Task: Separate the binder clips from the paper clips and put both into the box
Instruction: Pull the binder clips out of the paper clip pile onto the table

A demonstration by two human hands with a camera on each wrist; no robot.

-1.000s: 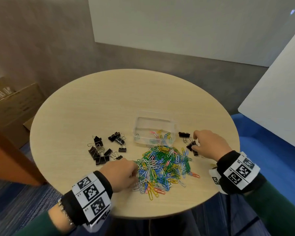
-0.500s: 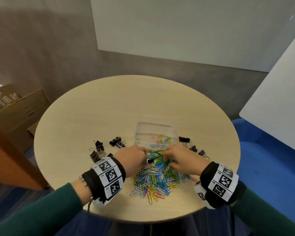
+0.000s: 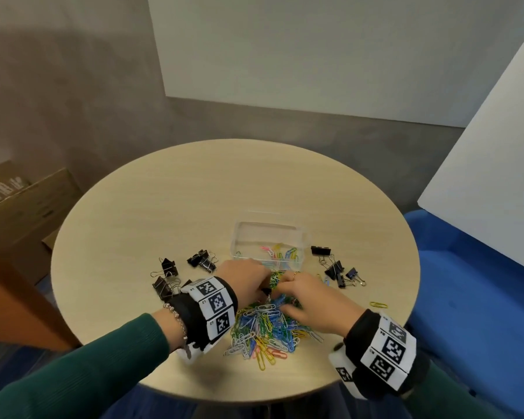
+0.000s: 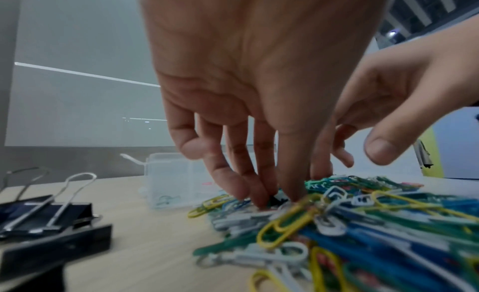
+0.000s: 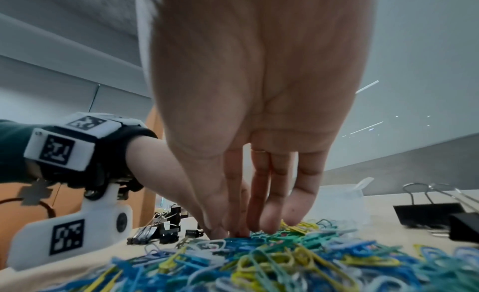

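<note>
Since half a second ago your two hands have closed in further over the far edge of the heap of coloured wire paper clips (image 3: 265, 326), and their fingertips now nearly meet; a second ago they were well apart, the right one out by the clips at the right of the frame.

Nearest you, the heap lies at lower centre of the head view, spreading from the table's near edge towards the box, its clips pointing every way. Your left hand (image 3: 245, 278) reaches down into the heap's far edge with thumb and fingers drawn together on a small black binder clip (image 4: 277, 200), its wire handle hanging towards you in the head view. Your right hand (image 3: 310, 302) has its straight fingers (image 5: 269, 220) pressed side by side into the paper clips; I cannot tell whether they hold any.

Left of centre lies one loose group of black binder clips with wire handles (image 3: 176, 273), handles pointing various ways. Right of centre lies a second group of black binder clips (image 3: 335, 269), with a lone yellow paper clip (image 3: 378, 304) nearer you.

Just beyond the hands stands the clear rectangular plastic box (image 3: 265, 234), long axis running left to right across the frame, a few paper clips in its right half. All rests on the round pale wooden table (image 3: 194, 195).
</note>
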